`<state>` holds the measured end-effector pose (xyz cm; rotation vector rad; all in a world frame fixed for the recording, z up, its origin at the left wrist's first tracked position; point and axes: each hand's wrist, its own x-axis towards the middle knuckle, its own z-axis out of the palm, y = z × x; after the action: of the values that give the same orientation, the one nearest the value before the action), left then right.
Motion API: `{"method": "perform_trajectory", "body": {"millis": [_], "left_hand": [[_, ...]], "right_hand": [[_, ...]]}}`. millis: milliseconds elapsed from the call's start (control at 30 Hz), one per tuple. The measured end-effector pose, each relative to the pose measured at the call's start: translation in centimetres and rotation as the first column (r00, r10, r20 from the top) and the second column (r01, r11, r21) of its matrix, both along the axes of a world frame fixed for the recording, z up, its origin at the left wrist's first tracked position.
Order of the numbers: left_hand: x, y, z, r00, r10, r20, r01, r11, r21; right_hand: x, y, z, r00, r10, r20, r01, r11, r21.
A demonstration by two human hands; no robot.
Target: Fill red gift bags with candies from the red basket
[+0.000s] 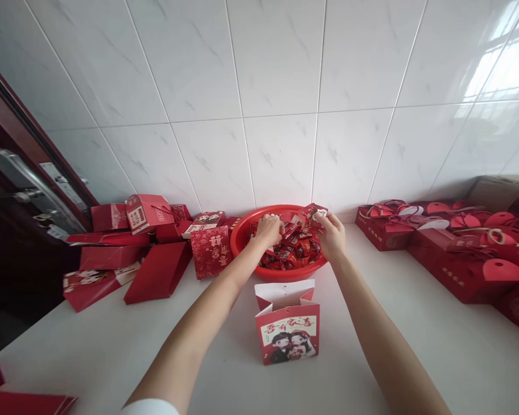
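A round red plastic basket (pixel 237 245) stands against the wall, heaped with red-wrapped candies (pixel 300 248). My left hand (pixel 270 231) reaches into it, fingers curled down over the candies; what they grip is hidden. At the basket's right rim my right hand (pixel 332 235) pinches a red packet (pixel 312 212) with a pale patch near the fingertips. In front of the basket, an upright red and white paper gift box (pixel 288 334) printed with a cartoon couple stands with its top open. Neither hand touches the box.
Red gift boxes (pixel 158 271) lie in a loose pile on the left, beside a dark door with a metal handle (pixel 23 176). Rows of red boxes with ribbons (pixel 454 265) line the right side. More red card (pixel 26 400) lies at the lower left. White tiles (pixel 277 155) rise behind.
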<state>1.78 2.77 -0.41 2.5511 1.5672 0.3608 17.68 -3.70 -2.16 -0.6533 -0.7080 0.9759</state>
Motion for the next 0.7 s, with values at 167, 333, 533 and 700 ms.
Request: {"method": "perform_trajectory", "body": {"millis": [167, 333, 533, 700], "left_hand": [[0.8, -0.6, -0.4, 0.975, -0.198, -0.101, 0.179, 0.969, -0.168], [1.7, -1.0, -0.7, 0.957, -0.221, -0.188, 0.172, 0.954, -0.245], [2.2, -1.3, -0.3, 0.956, -0.193, -0.222, 0.111, 0.935, -0.336], [2.0, -1.1, -0.6, 0.962, -0.262, -0.074, 0.171, 0.793, -0.585]], "right_hand": [[0.0, -0.1, 0.1, 1.000, -0.003, -0.002, 0.003, 1.000, -0.007], [-0.1, -0.1, 0.2, 1.000, 0.000, -0.004, 0.000, 1.000, -0.010], [0.0, 0.0, 0.0, 1.000, -0.001, 0.001, 0.001, 1.000, -0.003], [-0.1, -0.2, 0.3, 1.000, 0.006, -0.019, -0.006, 1.000, -0.017]]}}
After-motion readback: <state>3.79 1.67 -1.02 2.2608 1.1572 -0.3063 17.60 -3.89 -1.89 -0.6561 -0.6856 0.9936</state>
